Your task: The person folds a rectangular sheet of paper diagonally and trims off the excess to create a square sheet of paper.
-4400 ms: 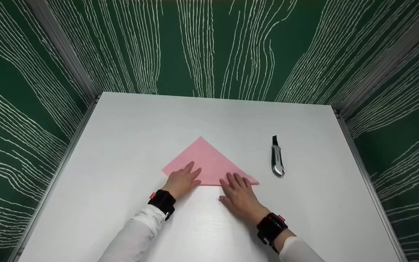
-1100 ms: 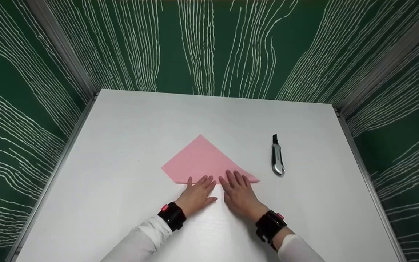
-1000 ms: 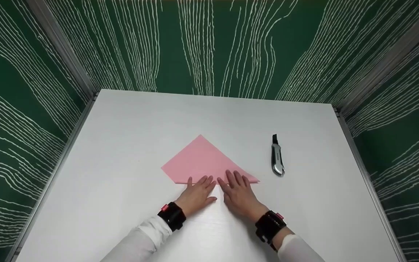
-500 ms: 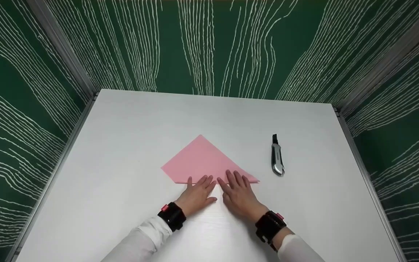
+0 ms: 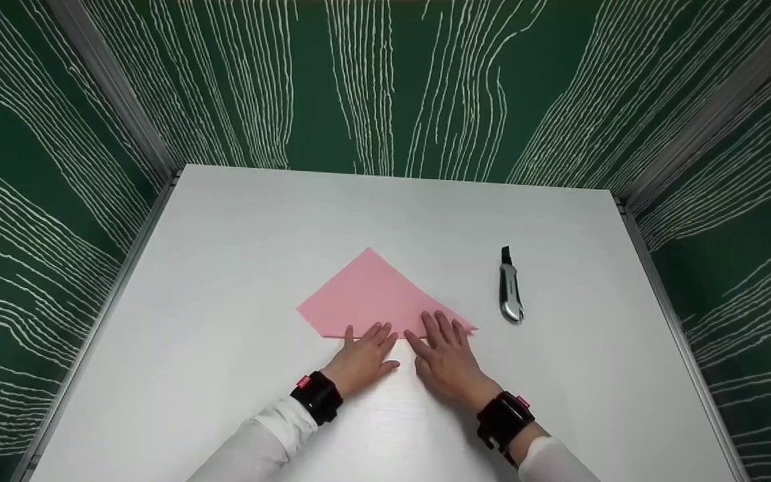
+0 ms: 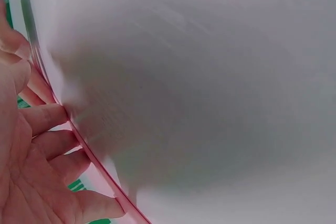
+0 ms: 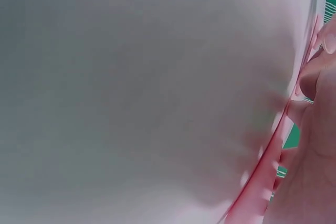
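The surface is a white table (image 5: pixel 245 227), with green walls (image 5: pixel 312 100) bearing wavy white lines across the top and both sides of the frame. A folded pink sheet of paper (image 5: pixel 369 291) lies at centre, one corner towards the top. Left hand (image 5: pixel 359 365), below centre: fingers extended and slightly spread, tips resting on the paper's lower edge. Right hand (image 5: pixel 449 365), just beside it: fingers extended, tips laid on the paper's lower right part. The hands are apart, index fingertips near each other, backs upward. Forearms slant inward from the bottom of the frame, in white sleeves (image 5: pixel 245 435). A utility knife (image 5: pixel 510 288) lies right of the paper, apart from it
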A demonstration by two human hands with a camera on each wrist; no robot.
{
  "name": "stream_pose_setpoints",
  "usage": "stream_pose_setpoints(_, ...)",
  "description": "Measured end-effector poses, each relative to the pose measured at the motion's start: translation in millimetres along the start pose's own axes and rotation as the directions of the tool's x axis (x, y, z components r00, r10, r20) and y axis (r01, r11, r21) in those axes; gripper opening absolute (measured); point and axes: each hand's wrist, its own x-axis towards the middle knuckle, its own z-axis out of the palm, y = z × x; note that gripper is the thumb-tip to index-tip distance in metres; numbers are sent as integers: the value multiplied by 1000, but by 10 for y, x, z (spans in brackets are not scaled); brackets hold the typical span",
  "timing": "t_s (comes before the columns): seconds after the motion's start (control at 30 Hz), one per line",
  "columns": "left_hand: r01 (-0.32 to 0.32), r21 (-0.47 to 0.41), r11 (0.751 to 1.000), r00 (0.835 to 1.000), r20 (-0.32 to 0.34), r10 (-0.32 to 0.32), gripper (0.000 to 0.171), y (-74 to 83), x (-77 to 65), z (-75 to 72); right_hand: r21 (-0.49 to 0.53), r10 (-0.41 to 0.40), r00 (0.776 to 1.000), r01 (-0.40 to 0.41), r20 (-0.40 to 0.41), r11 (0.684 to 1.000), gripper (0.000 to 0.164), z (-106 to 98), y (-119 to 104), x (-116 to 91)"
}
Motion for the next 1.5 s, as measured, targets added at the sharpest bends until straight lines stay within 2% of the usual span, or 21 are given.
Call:
stream_pose_setpoints(0.17, -6, 12, 1000, 1000, -14, 6, 61, -4, 10, 16, 39, 63, 996, -60, -58, 997, 40, -20, 73, -67)
stream_pose_setpoints(0.3, -5, 11, 1000, 1000, -25, 6, 60, -9, 6, 20, 45, 81, 987, -75, -139, 996, 36, -31, 171, -140)
stream_pose_setpoints(0.4, -5, 5, 1000, 1000, -24, 5, 60, -10, 2, 18, 71, 107, 981, -97, -165, 993, 33, -47, 247, -195)
stream_pose_setpoints(0.53, -5, -13, 1000, 1000, -10, 5, 60, -12, -2, 12, 129, 173, 976, -156, -130, 979, 32, -78, 335, -253)
stream_pose_setpoints(0.83, -6, -5, 1000, 1000, -24, 6, 59, -9, -16, -6, 217, 241, 967, -220, -76, 951, 32, -136, 486, -351)
stream_pose_setpoints(1.03, -1, -2, 1000, 1000, -29, 1, 59, -8, -21, -5, 211, 256, 965, -241, -51, 947, 33, -165, 544, -411)
stream_pose_setpoints(1.17, -4, -2, 1000, 1000, -26, 4, 59, -7, -21, -2, 209, 269, 961, -251, -62, 945, 32, -171, 578, -455)
stream_pose_setpoints(1.4, 4, -74, 997, 1000, -5, -4, 59, -15, -16, -2, 175, 258, 959, -235, -119, 956, 30, -155, 635, -515)
stream_pose_setpoints(1.5, 2, -60, 998, 1000, -13, -3, 58, -18, -11, 4, 175, 264, 957, -241, -123, 955, 30, -154, 642, -532)
